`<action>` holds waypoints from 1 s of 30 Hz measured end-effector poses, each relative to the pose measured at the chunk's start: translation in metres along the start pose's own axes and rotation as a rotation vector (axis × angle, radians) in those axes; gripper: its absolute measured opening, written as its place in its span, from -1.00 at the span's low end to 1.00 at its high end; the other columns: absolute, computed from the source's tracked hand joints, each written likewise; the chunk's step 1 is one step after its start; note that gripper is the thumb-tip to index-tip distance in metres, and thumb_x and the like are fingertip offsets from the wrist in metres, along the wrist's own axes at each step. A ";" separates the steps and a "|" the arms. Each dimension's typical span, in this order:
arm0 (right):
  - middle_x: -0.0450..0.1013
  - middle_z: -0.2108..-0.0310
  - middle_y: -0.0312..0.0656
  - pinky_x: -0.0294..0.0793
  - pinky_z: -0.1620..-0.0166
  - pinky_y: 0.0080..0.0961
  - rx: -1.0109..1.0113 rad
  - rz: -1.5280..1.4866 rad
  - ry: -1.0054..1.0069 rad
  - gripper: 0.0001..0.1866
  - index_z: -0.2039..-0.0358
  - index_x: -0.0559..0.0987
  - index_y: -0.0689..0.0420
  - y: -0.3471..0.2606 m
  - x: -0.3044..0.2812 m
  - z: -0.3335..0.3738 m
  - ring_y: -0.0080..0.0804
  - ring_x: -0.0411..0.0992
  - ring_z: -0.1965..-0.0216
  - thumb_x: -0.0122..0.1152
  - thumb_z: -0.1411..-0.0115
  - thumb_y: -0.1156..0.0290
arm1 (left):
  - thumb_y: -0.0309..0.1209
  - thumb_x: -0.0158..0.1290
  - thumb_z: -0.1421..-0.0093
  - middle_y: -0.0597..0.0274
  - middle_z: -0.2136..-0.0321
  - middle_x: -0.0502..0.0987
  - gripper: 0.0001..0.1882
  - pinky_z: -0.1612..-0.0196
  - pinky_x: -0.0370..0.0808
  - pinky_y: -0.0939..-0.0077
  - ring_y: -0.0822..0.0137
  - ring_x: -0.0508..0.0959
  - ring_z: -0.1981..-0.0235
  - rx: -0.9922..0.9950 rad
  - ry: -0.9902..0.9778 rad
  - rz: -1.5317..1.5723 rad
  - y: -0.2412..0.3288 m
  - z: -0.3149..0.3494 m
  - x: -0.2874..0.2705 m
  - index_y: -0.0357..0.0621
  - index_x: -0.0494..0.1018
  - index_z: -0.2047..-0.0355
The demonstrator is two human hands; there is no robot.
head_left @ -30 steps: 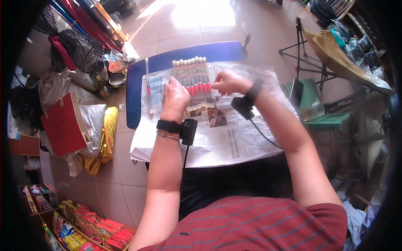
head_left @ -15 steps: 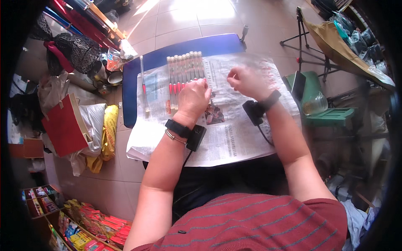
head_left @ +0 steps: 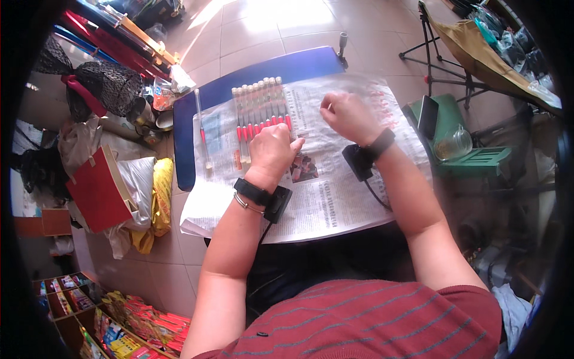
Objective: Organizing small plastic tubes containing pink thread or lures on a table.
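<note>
A row of several fishing floats in clear tubes (head_left: 258, 107) lies on the newspaper (head_left: 317, 209), with pale caps at the far ends and red parts inside. My left hand (head_left: 270, 149) is over the near ends of the row. Its thumb sticks out to the right, apart from the curled fingers, whose tips are hidden. One more tubed float (head_left: 201, 125) lies by itself to the left of the row. To the right, my right hand (head_left: 348, 118) is held over the paper with thumb and fingers drawn together; anything between them cannot be made out.
The newspaper covers most of a blue table (head_left: 186, 143). A green chair (head_left: 472, 160) with a clear jar (head_left: 457, 143) and a dark flat device (head_left: 427, 116) stands right. A black tripod (head_left: 426, 54) is beyond it. Bags, a red box (head_left: 101, 188) and packaged goods crowd the left.
My left hand has drawn slightly back and its thumb has spread outward. My right hand has stayed in about the same place. The view has shifted a little.
</note>
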State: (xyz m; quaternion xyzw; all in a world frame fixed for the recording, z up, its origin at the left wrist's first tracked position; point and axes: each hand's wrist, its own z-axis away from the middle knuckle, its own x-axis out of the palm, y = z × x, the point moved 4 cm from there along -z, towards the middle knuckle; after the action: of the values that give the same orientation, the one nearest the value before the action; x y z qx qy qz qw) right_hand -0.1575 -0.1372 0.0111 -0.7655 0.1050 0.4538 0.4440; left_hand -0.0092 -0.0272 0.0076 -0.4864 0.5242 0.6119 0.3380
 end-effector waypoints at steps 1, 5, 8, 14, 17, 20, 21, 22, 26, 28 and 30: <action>0.53 0.43 0.07 0.50 0.18 -0.15 -0.010 0.009 -0.008 -0.82 0.40 0.60 0.20 0.001 0.001 0.000 0.02 0.52 0.33 0.10 -0.11 0.37 | -0.05 0.25 0.00 0.03 0.52 0.58 -0.58 0.33 0.54 0.19 0.05 0.61 0.43 0.014 0.004 -0.006 0.001 0.000 -0.001 -0.21 0.53 0.56; 0.53 0.44 0.08 0.52 0.22 -0.14 -0.020 0.031 -0.015 -0.82 0.42 0.61 0.20 0.003 0.003 -0.002 0.03 0.53 0.36 0.10 -0.09 0.38 | -0.08 0.23 -0.03 0.03 0.46 0.59 -0.61 0.30 0.56 0.22 0.04 0.62 0.38 -0.001 -0.020 -0.048 0.004 0.001 -0.004 -0.21 0.55 0.50; 0.53 0.45 0.09 0.53 0.24 -0.14 0.005 0.037 -0.015 -0.82 0.42 0.61 0.20 0.003 0.006 -0.004 0.05 0.53 0.37 0.10 -0.09 0.38 | -0.08 0.24 -0.03 0.03 0.46 0.59 -0.61 0.31 0.56 0.22 0.04 0.62 0.39 -0.013 -0.050 -0.065 0.006 0.000 -0.004 -0.21 0.55 0.51; 0.54 0.42 0.08 0.52 0.19 -0.13 0.024 -0.002 -0.015 -0.81 0.39 0.62 0.19 0.004 0.005 -0.001 0.04 0.53 0.32 0.11 -0.09 0.37 | -0.06 0.24 -0.01 0.02 0.51 0.59 -0.59 0.31 0.54 0.20 0.03 0.61 0.41 -0.004 0.001 -0.104 0.010 0.002 0.000 -0.22 0.57 0.55; 0.54 0.42 0.09 0.52 0.19 -0.13 0.011 -0.005 -0.015 -0.81 0.38 0.62 0.19 0.005 0.006 -0.001 0.05 0.53 0.32 0.10 -0.08 0.37 | -0.07 0.23 -0.02 0.00 0.52 0.59 -0.60 0.31 0.54 0.19 0.02 0.62 0.41 -0.013 -0.003 -0.085 0.009 0.001 0.001 -0.23 0.57 0.55; 0.53 0.43 0.09 0.52 0.19 -0.12 0.009 -0.006 -0.008 -0.81 0.39 0.62 0.18 0.006 0.007 -0.002 0.05 0.53 0.33 0.10 -0.08 0.38 | -0.10 0.22 -0.02 -0.02 0.54 0.58 -0.62 0.31 0.54 0.21 0.02 0.62 0.42 -0.045 -0.024 -0.031 0.007 -0.001 0.004 -0.23 0.58 0.56; 0.54 0.43 0.09 0.52 0.19 -0.12 0.017 -0.006 -0.010 -0.81 0.40 0.62 0.19 0.007 0.007 -0.002 0.06 0.53 0.32 0.10 -0.08 0.38 | -0.12 0.22 -0.01 -0.03 0.56 0.58 -0.64 0.31 0.54 0.21 0.03 0.62 0.43 -0.053 -0.041 0.019 0.006 -0.002 0.005 -0.23 0.58 0.57; 0.54 0.43 0.08 0.52 0.19 -0.12 0.040 0.004 -0.013 -0.80 0.40 0.62 0.20 0.007 0.007 -0.002 0.07 0.52 0.32 0.10 -0.08 0.37 | -0.12 0.22 -0.01 -0.03 0.56 0.58 -0.64 0.31 0.54 0.21 0.03 0.62 0.43 -0.062 -0.036 0.008 0.004 -0.004 0.004 -0.23 0.58 0.57; 0.54 0.47 0.08 0.54 0.23 -0.20 -0.035 -0.098 0.035 -0.75 0.39 0.62 0.25 0.000 0.001 -0.006 -0.02 0.55 0.40 0.12 -0.12 0.31 | -0.16 0.21 0.02 -0.02 0.60 0.56 -0.67 0.33 0.54 0.27 0.06 0.61 0.48 -0.024 0.007 0.185 0.001 -0.005 -0.001 -0.23 0.57 0.60; 0.55 0.49 0.04 0.55 0.30 -0.31 0.183 -0.334 -0.143 -0.66 0.40 0.61 0.30 0.004 0.005 -0.008 -0.21 0.58 0.48 0.13 -0.17 0.22 | -0.17 0.22 0.02 -0.01 0.60 0.56 -0.67 0.34 0.53 0.28 0.07 0.60 0.50 -0.009 0.055 0.213 0.002 -0.004 -0.004 -0.23 0.56 0.60; 0.55 0.50 -0.01 0.54 0.35 -0.39 0.230 -0.415 -0.182 -0.62 0.38 0.60 0.31 0.002 0.006 -0.010 -0.31 0.57 0.51 0.13 -0.20 0.17 | -0.18 0.22 0.02 0.00 0.61 0.55 -0.68 0.36 0.52 0.30 0.08 0.60 0.51 0.000 0.073 0.238 0.004 -0.002 -0.006 -0.22 0.53 0.60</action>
State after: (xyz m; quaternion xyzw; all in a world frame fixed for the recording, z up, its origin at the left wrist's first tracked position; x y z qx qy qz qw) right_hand -0.1496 -0.1449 0.0072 -0.6711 -0.0436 0.4049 0.6195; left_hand -0.0108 -0.0293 0.0142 -0.4428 0.5901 0.6296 0.2436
